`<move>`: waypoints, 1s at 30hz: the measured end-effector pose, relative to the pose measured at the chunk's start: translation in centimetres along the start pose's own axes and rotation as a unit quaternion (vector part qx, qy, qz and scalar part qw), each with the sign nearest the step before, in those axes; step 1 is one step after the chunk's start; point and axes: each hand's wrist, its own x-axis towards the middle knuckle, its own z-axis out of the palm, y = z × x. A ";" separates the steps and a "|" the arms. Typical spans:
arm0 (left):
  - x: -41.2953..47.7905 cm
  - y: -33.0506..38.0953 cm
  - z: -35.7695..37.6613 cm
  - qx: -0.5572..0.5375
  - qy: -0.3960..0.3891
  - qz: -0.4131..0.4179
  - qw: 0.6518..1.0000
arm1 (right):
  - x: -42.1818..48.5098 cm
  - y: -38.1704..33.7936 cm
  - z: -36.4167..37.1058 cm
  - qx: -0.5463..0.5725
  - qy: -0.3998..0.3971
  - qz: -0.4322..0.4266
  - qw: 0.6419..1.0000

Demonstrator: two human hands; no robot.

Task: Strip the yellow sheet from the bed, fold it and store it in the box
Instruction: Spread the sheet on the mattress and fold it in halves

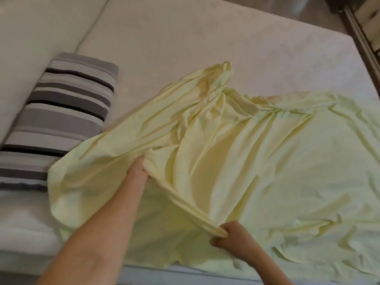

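Pinching a bunched edge of the yellow sheet [236, 161] in the right hand [230, 239], fingers curled tight around the fabric, near the bed's near edge. Gripping a farther fold with the left hand [137, 169], fingers buried in cloth. Lying rumpled across the near right of the white mattress [185, 38], just beside the striped pillow [61, 118] at left.

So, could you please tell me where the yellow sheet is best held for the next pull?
Probably the gathered edge of the yellow sheet, taken from the near side of the mattress. It runs as a taut band between the left hand and right hand, while the rest lies loose and rumpled.
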 end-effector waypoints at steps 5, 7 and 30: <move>-7.0 13.7 9.6 0.032 -0.113 0.120 0.986 | -1.1 -3.1 -10.8 0.040 0.436 -0.083 0.895; -11.5 18.7 12.8 0.016 -0.204 0.177 0.963 | -3.4 -4.5 -14.2 0.103 0.580 -0.109 0.801; -2.3 10.5 -21.7 0.000 0.018 0.102 0.995 | 10.4 -21.6 15.7 0.155 0.046 -0.111 0.981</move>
